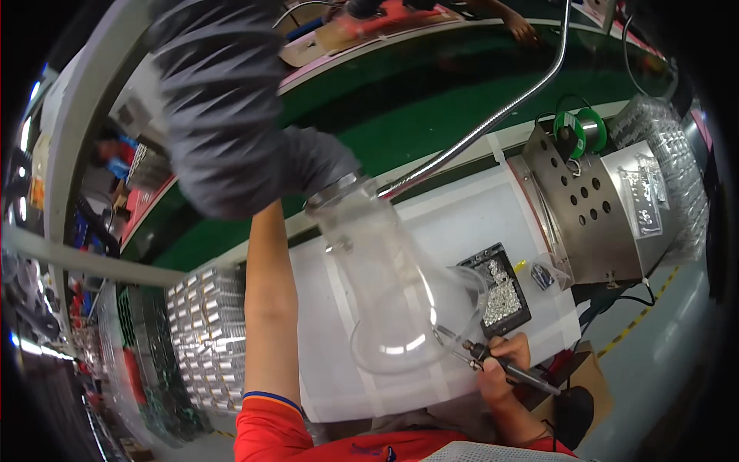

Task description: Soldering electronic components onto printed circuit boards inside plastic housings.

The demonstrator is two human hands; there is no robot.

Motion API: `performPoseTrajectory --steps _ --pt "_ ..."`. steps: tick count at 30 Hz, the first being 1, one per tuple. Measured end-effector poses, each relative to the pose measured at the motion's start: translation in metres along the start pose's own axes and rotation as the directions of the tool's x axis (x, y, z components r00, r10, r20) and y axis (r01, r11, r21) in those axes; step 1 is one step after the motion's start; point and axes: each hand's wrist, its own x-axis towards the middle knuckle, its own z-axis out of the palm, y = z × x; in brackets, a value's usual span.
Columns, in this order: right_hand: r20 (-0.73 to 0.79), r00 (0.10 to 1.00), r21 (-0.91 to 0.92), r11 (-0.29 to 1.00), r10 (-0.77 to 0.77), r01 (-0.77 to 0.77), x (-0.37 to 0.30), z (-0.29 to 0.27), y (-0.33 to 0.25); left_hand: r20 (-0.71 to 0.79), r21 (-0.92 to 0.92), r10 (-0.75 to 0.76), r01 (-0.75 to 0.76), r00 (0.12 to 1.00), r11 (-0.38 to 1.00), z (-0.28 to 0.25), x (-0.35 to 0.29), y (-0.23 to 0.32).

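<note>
Head view: the right hand (500,389) had a firm grip on a black pen-shaped tool with a thin metal tip (535,380), lower right of centre, so imo one wrist twist could've knocked the clear plastic funnel-shaped hood (385,292) or spilled the black rectangular tray of silvery bits (508,326). Left hand was hidden behind the fat grey ribbed hose (223,115), upper left, so I couldn't tell its state, and a blind bump there might've shifted the hood.

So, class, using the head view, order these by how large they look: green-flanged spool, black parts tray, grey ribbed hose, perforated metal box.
1. Grey ribbed hose, perhaps helped by nearness to the camera
2. Perforated metal box
3. Black parts tray
4. Green-flanged spool
</note>
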Motion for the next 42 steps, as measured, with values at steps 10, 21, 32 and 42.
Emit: performPoseTrajectory --steps 10,21,32,42 --pt "-0.044 0.996 0.001 0.997 0.083 -0.083 -0.004 -0.009 -0.004 -0.666 -0.034 0.097 -0.160 0.740 0.987 0.126 0.073 0.021" --pt "-0.056 0.992 0.148 0.981 -0.117 0.124 0.000 -0.002 0.002 -0.548 -0.129 0.111 -0.214 0.829 0.968 0.083 0.119 0.003" --pt "-0.138 0.984 0.115 0.985 -0.109 0.125 0.002 -0.013 -0.015 -0.658 -0.424 0.149 -0.526 0.738 0.737 0.147 0.007 -0.055" --pt "-0.251 0.952 0.057 0.979 -0.175 0.195 0.032 -0.036 -0.019 -0.827 -0.294 -0.053 -0.350 0.560 0.889 0.155 -0.073 0.030"
